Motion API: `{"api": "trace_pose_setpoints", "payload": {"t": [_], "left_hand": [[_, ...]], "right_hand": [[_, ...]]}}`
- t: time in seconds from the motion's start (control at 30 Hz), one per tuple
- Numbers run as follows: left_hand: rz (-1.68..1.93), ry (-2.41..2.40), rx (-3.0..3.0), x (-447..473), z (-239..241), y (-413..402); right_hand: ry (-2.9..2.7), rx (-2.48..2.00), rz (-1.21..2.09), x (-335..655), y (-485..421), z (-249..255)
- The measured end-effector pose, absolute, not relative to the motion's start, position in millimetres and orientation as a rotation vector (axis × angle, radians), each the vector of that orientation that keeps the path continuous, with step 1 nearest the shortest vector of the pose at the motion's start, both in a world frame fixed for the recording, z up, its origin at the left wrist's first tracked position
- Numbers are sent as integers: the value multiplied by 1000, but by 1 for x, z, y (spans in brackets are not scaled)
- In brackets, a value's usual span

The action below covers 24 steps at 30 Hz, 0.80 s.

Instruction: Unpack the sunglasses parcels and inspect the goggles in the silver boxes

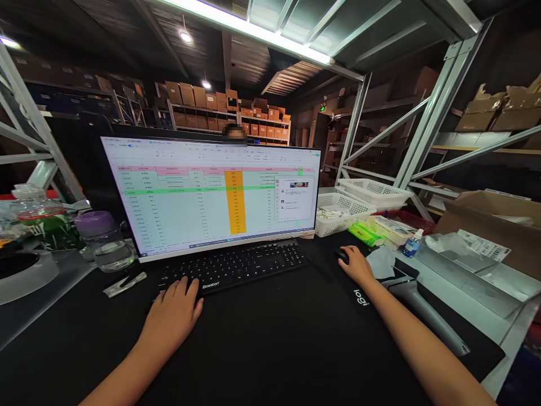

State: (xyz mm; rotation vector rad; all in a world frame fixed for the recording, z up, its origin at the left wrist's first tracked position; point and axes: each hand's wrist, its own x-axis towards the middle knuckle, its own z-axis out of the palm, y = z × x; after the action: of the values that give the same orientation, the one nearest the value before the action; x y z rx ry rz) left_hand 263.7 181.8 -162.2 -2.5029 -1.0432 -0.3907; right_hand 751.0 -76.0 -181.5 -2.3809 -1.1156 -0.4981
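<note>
My left hand [176, 307] lies open, fingers spread, with its tips on the left front edge of the black keyboard [236, 268]. My right hand [355, 265] is curled over a black computer mouse [342, 256], which shows only in part beneath the fingers. The mouse sits on a black desk mat [270, 344] with a "logi" mark. Behind the keyboard stands a wide monitor [190, 214], showing a spreadsheet with an orange column and a small chat window at its right.
On the left are a purple-lidded jar [112, 245], a green-labelled bottle [46, 223] and a tape roll [25, 276]. A handheld scanner [439, 316] lies beside my right forearm. White baskets [342, 213], a green tissue pack [366, 233] and a small spray bottle [413, 244] stand at right.
</note>
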Motion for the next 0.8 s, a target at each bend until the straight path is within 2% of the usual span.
{"api": "trace_pose_setpoints", "payload": {"t": [0.8], "left_hand": [[-396, -1036, -2484, 263, -165, 184]], "right_hand": [[-1085, -2399, -510, 745, -77, -176]]}}
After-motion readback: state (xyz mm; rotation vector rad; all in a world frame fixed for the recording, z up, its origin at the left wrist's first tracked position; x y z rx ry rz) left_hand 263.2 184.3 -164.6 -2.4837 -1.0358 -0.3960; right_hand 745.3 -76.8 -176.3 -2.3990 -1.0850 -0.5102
